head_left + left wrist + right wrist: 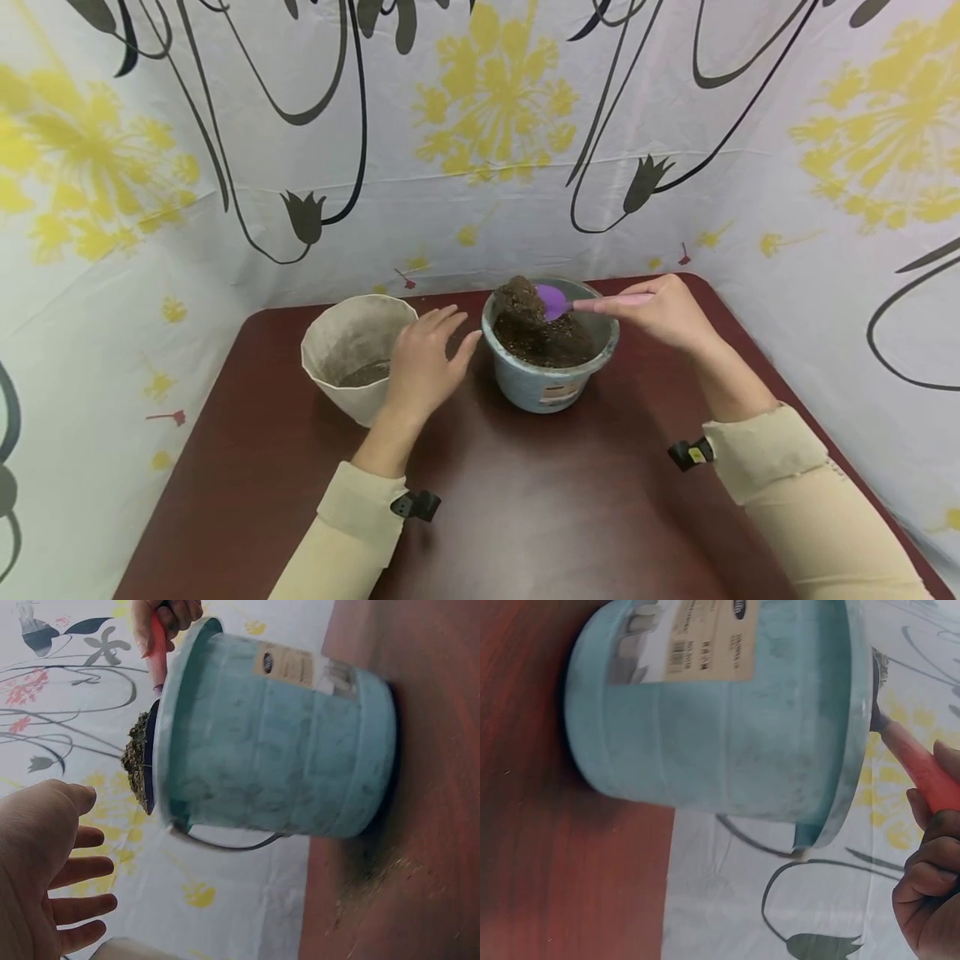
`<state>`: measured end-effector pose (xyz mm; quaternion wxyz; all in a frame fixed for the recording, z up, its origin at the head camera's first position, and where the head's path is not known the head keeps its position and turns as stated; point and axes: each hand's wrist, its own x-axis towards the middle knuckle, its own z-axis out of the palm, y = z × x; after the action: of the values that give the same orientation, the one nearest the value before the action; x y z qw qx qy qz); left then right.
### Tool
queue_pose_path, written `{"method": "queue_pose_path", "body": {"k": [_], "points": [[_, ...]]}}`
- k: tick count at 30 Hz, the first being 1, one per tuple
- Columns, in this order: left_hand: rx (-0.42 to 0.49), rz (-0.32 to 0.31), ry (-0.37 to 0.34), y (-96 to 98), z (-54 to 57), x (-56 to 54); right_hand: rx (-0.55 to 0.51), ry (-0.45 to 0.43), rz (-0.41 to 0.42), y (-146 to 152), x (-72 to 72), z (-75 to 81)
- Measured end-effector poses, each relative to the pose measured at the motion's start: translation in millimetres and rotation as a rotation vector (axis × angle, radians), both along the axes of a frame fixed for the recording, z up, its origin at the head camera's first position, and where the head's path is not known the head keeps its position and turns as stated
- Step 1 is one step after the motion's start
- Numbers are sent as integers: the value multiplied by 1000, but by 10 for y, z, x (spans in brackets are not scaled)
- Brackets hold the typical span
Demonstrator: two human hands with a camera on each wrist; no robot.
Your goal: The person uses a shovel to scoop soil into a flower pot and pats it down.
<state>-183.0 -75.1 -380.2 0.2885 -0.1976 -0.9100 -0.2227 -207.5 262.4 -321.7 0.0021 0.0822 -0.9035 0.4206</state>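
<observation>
My right hand (670, 312) grips the pink handle of a small garden trowel (552, 302), also seen in the right wrist view. A heap of dark soil (519, 300) lies on its purple blade, at the rim of a blue-grey bucket (542, 392) holding more soil (566, 343). The bucket has a paper label (709, 641) on its side and a wire handle (232, 846). My left hand (424, 364), fingers spread and holding nothing, is beside a white faceted pot (351, 321) and hides part of its right side. Some soil shows at the bottom of the pot.
Both vessels stand toward the back of a dark red-brown table (517, 508). Loose soil crumbs (379, 881) lie on the tabletop by the bucket. A white cloth (480, 237) with yellow and dark flower prints hangs behind and along both sides.
</observation>
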Motion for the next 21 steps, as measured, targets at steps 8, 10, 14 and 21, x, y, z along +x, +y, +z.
{"method": "queue_pose_path", "body": {"k": [8,10,14,21], "points": [[-15,68,-44,-232,75,37,2,33,73,-214,-83,110],[-14,81,-56,-290,68,45,-22,22,94,-265,-97,124],[-3,92,-54,-398,56,61,-34,3,96,-362,-121,136],[21,128,-24,-606,16,98,-78,-29,138,-577,-186,138]]}}
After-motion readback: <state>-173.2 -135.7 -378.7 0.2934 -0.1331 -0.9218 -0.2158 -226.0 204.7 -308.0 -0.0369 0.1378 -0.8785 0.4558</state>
